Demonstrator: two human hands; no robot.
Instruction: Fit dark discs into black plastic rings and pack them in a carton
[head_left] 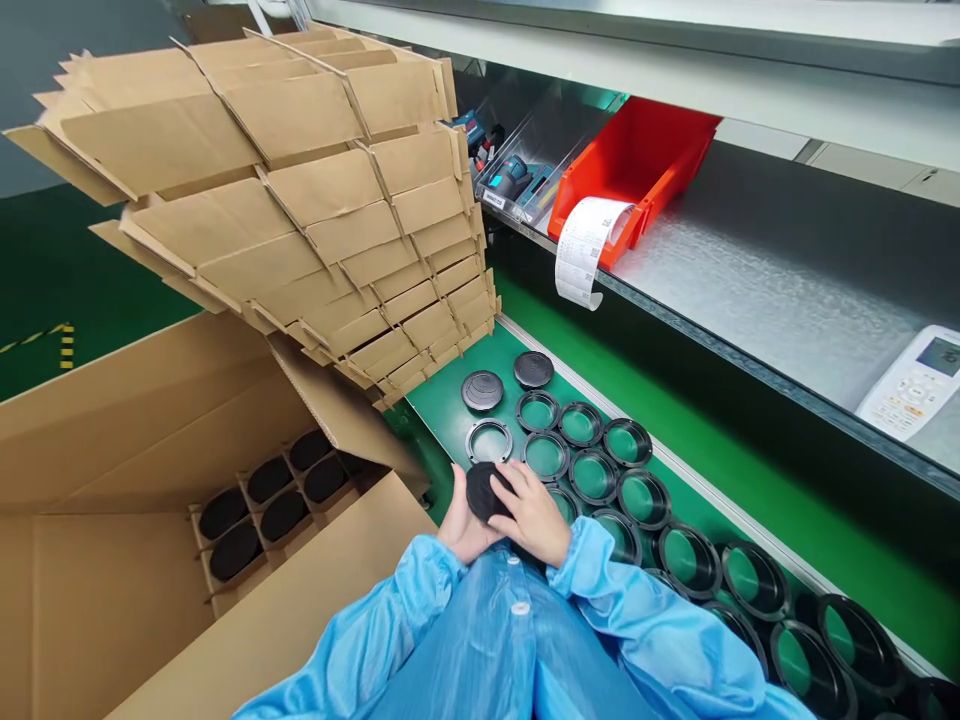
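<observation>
My left hand (461, 522) and my right hand (534, 512) both grip a black round plastic disc (481, 491) above the green bench top (450, 415), with part of the disc hidden by my fingers. Just beyond them lies a thin black ring (489, 441). Two black lids (482, 390) sit further back on the bench. Rows of black round cups (592, 476) with green showing through them stretch away to the right of my right hand. To my left, an open cardboard box (150, 440) holds black discs (255, 510) in divider cells.
A stack of folded cardboard dividers (262, 190) leans above the box. Beyond the bench, a metal shelf (757, 290) carries a red plastic bin (634, 165) with a hanging paper label (583, 245), a clear bin holding power tools (510, 175), and a white handheld device (911, 385).
</observation>
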